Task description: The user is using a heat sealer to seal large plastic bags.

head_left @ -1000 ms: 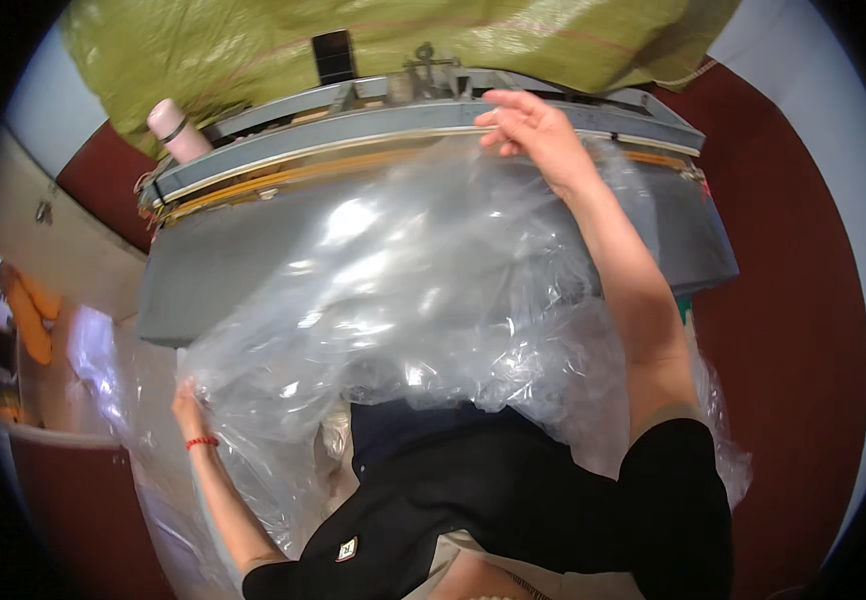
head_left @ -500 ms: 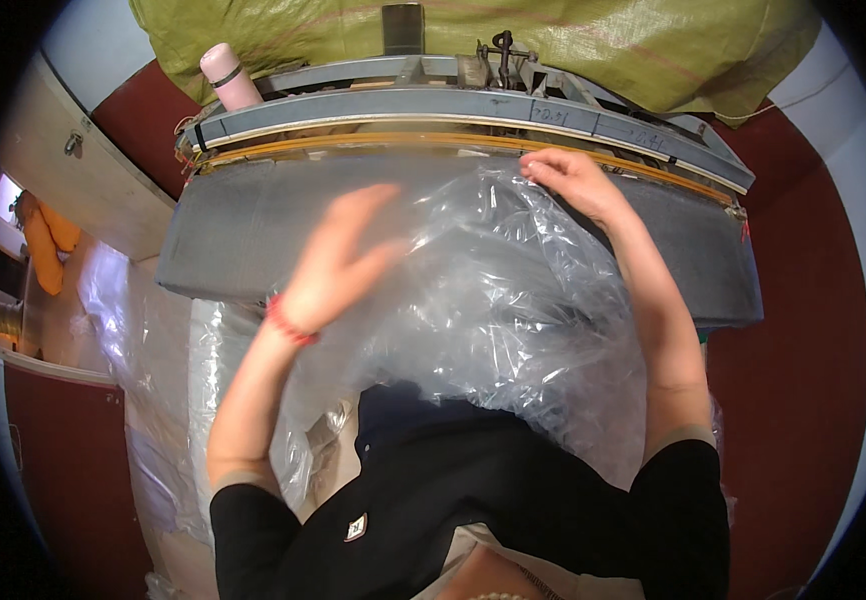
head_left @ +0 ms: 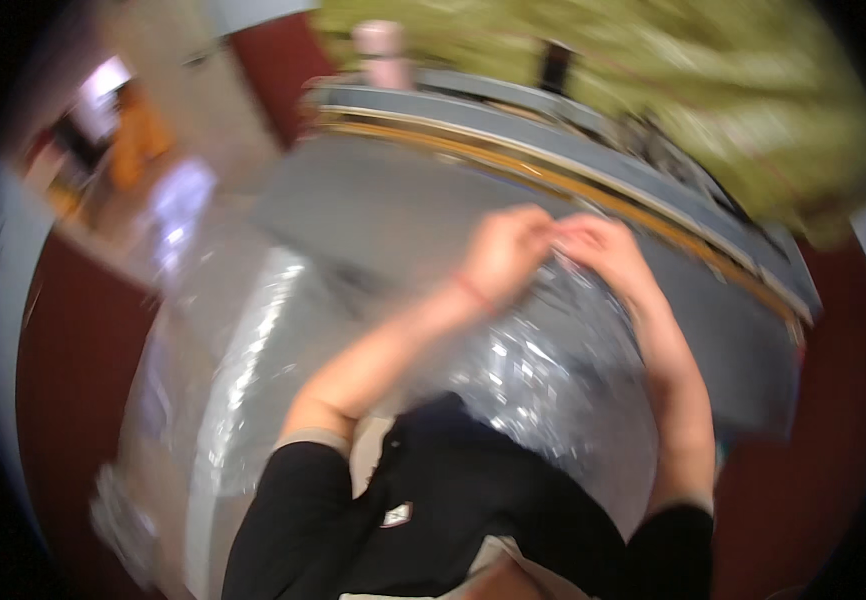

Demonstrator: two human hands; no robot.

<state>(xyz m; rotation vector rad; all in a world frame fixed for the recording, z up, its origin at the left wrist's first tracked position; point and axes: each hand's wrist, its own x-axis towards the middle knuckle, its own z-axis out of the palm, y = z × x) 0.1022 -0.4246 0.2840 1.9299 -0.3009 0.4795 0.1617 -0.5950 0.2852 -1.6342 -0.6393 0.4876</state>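
Observation:
My left hand (head_left: pixel 508 252), with a red bracelet at the wrist, meets my right hand (head_left: pixel 605 252) over the grey padded surface. Their fingertips touch, curled and closed at the upper edge of a clear plastic film (head_left: pixel 528 375). From there the crinkled, shiny film hangs down in front of my body between my forearms. Motion blur softens both hands, and the exact grip of each fingertip is hard to see. Behind them lies the long grey surface (head_left: pixel 373 195) of a bench-like machine.
A metal bar (head_left: pixel 453 115) with an orange strip (head_left: pixel 433 150) runs along the machine's far side. A pink bottle (head_left: pixel 381 55) stands behind it at the left. Olive-green sheeting (head_left: pixel 693 90) covers the back. More clear film (head_left: pixel 243 390) drapes at the left, near a doorway.
My left hand has moved right to meet my right hand at the film's edge, and its fingers have closed. The whole view has turned, so the machine now slants down to the right.

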